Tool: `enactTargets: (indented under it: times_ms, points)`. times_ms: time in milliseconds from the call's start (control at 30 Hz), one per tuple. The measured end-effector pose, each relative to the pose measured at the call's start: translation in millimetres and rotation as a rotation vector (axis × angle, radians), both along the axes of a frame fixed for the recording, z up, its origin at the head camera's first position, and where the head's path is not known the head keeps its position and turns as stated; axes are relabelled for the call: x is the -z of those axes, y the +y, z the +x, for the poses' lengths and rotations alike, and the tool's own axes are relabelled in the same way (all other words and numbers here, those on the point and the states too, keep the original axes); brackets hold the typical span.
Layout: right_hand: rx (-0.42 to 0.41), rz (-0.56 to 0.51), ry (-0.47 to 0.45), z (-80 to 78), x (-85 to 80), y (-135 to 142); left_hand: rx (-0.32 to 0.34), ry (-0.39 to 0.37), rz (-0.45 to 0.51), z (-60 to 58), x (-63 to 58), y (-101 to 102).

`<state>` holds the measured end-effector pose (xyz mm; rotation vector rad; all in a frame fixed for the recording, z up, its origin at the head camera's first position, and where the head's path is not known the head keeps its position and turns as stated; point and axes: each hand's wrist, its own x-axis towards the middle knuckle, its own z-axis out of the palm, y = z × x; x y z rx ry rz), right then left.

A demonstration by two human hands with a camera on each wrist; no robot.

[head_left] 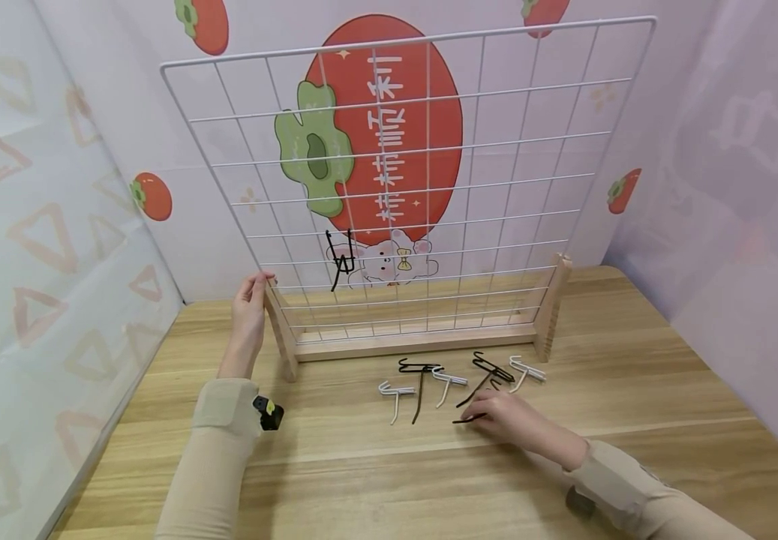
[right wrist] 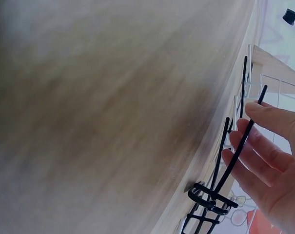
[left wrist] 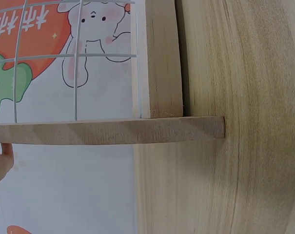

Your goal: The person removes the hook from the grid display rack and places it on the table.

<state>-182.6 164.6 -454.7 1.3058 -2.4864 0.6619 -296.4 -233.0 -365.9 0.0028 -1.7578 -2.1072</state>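
My left hand holds the top of the left wooden upright of a stand; only its fingers show at the edge of the left wrist view. A white wire grid panel stands in this stand, and a black hook hangs on its lower left part. Between thumb and fingers, my right hand pinches the straight rod of another black hook, close over the table. Beside that hand lie two black hooks and three white hooks.
The wooden table carries the stand near its back edge. The stand's wooden base bar runs behind the row of hooks. A printed backdrop with red fruit pictures closes off the back, and pale sheets hang at both sides.
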Motion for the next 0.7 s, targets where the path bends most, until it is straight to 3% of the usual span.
enactTargets:
  times_ms: [167,433,700]
  points:
    - [0.01,0.016,-0.071,0.3,0.4,-0.3,0.0,0.003,0.006,-0.5,0.6,0.0]
    - [-0.032,-0.027,-0.043,-2.4,-4.4,-1.0,-0.003,0.002,-0.005,-0.2,0.2,0.3]
    - [0.001,0.016,-0.058,-4.0,-21.9,-0.5,-0.002,-0.005,-0.01,0.8,-0.4,0.2]
